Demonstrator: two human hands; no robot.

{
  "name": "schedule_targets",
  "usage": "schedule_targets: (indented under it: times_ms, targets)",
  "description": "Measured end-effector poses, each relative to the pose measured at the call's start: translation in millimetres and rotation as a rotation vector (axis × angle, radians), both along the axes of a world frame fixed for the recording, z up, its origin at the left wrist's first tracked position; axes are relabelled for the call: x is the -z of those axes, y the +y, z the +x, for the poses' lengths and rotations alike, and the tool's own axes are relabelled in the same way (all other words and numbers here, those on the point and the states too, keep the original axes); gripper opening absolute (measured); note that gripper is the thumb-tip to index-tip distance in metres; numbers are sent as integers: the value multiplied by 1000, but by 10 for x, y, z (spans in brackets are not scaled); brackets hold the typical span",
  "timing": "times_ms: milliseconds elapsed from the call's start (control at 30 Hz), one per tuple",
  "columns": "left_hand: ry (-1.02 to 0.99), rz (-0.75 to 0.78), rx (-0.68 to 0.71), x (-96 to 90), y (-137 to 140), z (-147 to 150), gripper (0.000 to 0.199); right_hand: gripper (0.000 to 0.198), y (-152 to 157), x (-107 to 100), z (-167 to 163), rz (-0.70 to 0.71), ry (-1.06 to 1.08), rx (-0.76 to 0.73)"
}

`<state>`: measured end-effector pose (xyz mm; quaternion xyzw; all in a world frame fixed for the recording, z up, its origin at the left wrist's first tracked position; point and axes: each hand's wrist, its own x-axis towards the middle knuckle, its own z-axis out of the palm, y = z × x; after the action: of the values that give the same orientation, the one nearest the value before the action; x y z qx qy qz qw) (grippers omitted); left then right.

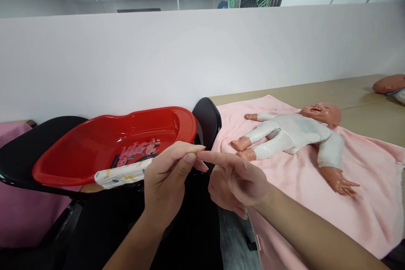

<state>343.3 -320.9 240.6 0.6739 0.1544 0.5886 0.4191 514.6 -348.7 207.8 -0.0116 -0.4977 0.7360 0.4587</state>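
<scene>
My left hand and my right hand meet in the middle, in front of a black chair. The left thumb and forefinger are pinched together at the tip of my right index finger, which points left while the other right fingers curl in. Whether anything small sits in the pinch I cannot tell. Just left of my hands a red plastic baby tub rests on the black chair, with a patterned white cloth over its near rim. To the right, a baby doll in a white suit lies on its back on a pink towel.
The towel covers a tan table against a white partition wall. A second doll's head lies at the far right edge of the table. Something pink stands at the far left, behind the chair.
</scene>
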Motion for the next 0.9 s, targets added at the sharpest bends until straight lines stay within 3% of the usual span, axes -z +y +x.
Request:
schedule_targets:
  times_ms: [167, 333, 467, 567, 700, 900]
  targets:
    - [45, -157, 112, -73, 46, -80, 15, 70, 13, -8, 33, -33, -32, -9]
    - [-44, -299, 186, -151, 22, -24, 11, 62, 7, -37, -13, -28, 108, -158]
    - [-109, -319, 164, -183, -50, 57, 13, 89, -9, 84, -56, -36, 95, -229]
    - [-105, -307, 178, -202, -92, 106, 12, 104, -12, 254, -80, -124, 6, -172]
    - [-93, -285, 189, -214, -116, 166, 13, 97, 0, 404, -114, -223, -10, -123]
    - [-110, -292, 97, -280, -142, 226, 12, 102, 4, 242, -111, -71, 66, -77]
